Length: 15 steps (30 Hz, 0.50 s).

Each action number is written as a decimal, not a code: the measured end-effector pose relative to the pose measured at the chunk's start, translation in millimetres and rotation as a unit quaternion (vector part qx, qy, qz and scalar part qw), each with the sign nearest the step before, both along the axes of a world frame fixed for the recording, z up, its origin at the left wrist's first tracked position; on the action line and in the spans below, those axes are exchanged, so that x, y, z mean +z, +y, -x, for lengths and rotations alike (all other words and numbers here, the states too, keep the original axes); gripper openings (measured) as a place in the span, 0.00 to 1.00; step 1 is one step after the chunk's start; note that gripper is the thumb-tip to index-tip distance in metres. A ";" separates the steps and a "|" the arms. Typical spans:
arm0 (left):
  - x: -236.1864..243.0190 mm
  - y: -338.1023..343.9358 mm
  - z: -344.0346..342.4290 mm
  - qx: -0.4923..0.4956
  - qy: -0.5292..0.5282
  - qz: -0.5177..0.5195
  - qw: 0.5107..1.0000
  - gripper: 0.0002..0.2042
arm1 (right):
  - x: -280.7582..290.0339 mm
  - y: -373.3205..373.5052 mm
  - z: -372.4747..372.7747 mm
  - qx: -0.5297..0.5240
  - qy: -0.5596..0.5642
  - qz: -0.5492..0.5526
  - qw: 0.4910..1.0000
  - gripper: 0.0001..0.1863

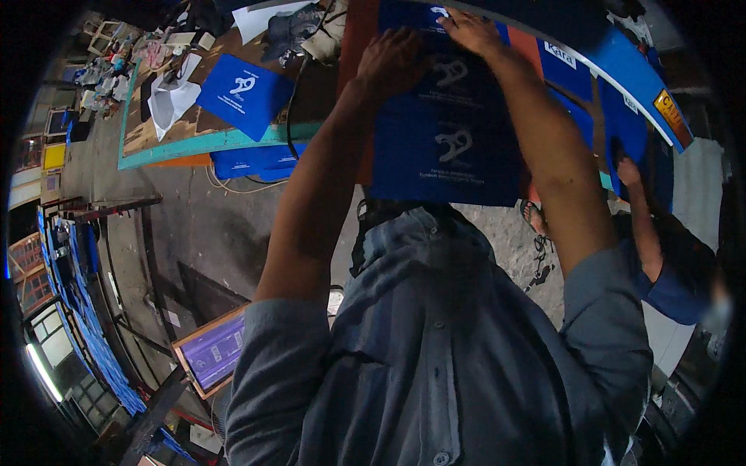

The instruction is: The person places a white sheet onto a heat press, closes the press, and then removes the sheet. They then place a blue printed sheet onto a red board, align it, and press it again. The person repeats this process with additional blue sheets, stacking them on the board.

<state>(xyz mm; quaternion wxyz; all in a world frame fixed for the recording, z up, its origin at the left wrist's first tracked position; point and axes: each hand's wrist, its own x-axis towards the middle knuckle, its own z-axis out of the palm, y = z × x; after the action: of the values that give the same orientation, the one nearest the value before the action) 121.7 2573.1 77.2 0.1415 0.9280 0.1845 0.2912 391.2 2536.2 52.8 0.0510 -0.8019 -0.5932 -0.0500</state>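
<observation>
Blue cloth [443, 110] at 12 o'clock, printed side up. Left hand [395, 60] on it at 12, can't tell fingers' state; right hand [472, 33] at 1, fingers loosely spread. Best: light, even pressure, cloth flat.

At top centre, you can pass over the sheet [423, 167] between your forearms. The panel [633, 68] blocks you at upper right, beyond your right hand [471, 33], with a co-worker's arm [643, 217] below it. At upper left, a cable [291, 116] crosses the table edge [210, 142].
</observation>
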 end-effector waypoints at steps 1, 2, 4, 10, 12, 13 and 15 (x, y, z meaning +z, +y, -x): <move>-1.0 1.1 -0.9 -0.009 0.010 0.004 1.000 0.19 | -0.6 0.7 -1.1 0.000 0.002 0.002 1.000 0.37; -1.5 2.1 -1.9 -0.017 -0.013 0.002 1.000 0.18 | -0.6 1.8 -2.3 0.001 0.003 0.003 1.000 0.36; -1.6 3.3 -2.4 -0.041 -0.033 0.002 0.999 0.17 | 0.0 3.8 -4.5 0.003 0.005 0.005 1.000 0.36; 5.3 4.4 5.6 -0.045 -0.004 0.033 0.998 0.18 | 5.1 11.1 -9.5 0.010 0.017 0.021 1.000 0.36; 11.1 7.2 10.1 -0.081 -0.011 0.032 0.996 0.20 | 6.0 13.3 -10.8 0.016 0.021 0.027 0.999 0.36; 14.4 8.3 12.9 -0.094 -0.011 0.034 0.995 0.20 | 6.1 14.0 -11.6 0.017 0.026 0.028 0.999 0.36; 22.0 8.7 19.2 -0.086 -0.001 0.041 0.995 0.21 | 5.8 15.6 -14.7 0.021 0.045 0.024 0.998 0.36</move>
<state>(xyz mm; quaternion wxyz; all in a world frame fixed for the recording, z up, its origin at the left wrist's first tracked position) 102.4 2581.9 99.3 0.2036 0.9337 0.1157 0.2709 405.9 2551.8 58.6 0.0592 -0.7917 -0.6081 0.0011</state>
